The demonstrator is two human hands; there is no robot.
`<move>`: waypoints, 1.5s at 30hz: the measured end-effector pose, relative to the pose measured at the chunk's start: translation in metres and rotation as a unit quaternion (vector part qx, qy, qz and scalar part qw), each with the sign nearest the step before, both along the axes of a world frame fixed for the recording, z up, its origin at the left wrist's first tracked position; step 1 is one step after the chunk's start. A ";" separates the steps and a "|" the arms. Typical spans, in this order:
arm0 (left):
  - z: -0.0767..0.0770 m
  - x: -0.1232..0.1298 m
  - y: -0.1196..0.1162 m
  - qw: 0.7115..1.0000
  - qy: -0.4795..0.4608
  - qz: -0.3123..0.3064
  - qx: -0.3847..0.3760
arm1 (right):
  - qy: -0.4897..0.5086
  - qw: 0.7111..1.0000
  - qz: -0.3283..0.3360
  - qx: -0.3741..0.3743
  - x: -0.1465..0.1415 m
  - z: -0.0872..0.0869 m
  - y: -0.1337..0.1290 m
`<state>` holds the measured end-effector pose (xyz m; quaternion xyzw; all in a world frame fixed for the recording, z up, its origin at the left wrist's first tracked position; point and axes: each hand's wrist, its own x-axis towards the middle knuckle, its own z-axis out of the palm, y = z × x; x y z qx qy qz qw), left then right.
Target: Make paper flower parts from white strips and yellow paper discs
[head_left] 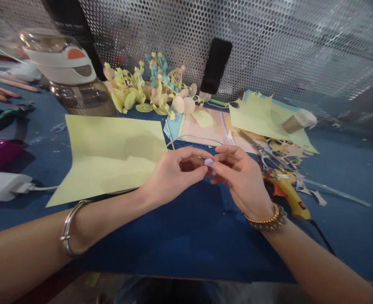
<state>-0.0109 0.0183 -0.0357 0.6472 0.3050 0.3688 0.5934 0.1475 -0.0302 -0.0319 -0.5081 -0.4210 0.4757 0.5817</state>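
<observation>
A tiny pale purple piece (pixel 208 162) is pinched between the fingertips of both hands, above the blue tabletop. My left hand (pixel 177 171) touches it from the left with thumb and forefinger closed on it. From the other side my right hand (pixel 239 175) holds it between thumb and fingers. Beyond my left wrist lies a large yellow paper sheet (pixel 113 152), its left part curled. Just right of my right hand are a yellow glue gun (pixel 292 196) and metal scissors (pixel 262 150).
Yellow, peach and blue paper sprigs (pixel 158 86) stand at the back, beside a bottle (pixel 61 63). A black phone (pixel 217 65) leans on the perforated metal panel. Paper sheets (pixel 256 112), cut scraps (pixel 289 152), pliers (pixel 3 118) and a white plug (pixel 3 185) surround the hands.
</observation>
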 end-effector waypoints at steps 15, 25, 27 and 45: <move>0.003 -0.002 0.005 0.999 -0.012 -0.030 -0.020 | 0.048 0.997 0.056 -0.037 0.011 0.005 0.001; 0.003 -0.002 0.005 0.999 -0.004 -0.046 -0.025 | 0.049 0.996 0.060 -0.050 0.013 0.006 0.002; 0.002 -0.002 0.006 0.998 -0.005 -0.053 -0.029 | 0.054 0.995 0.062 -0.055 0.013 0.006 0.001; 0.003 -0.003 0.005 0.999 0.028 -0.025 -0.011 | 0.020 0.996 0.070 -0.046 0.014 0.007 0.002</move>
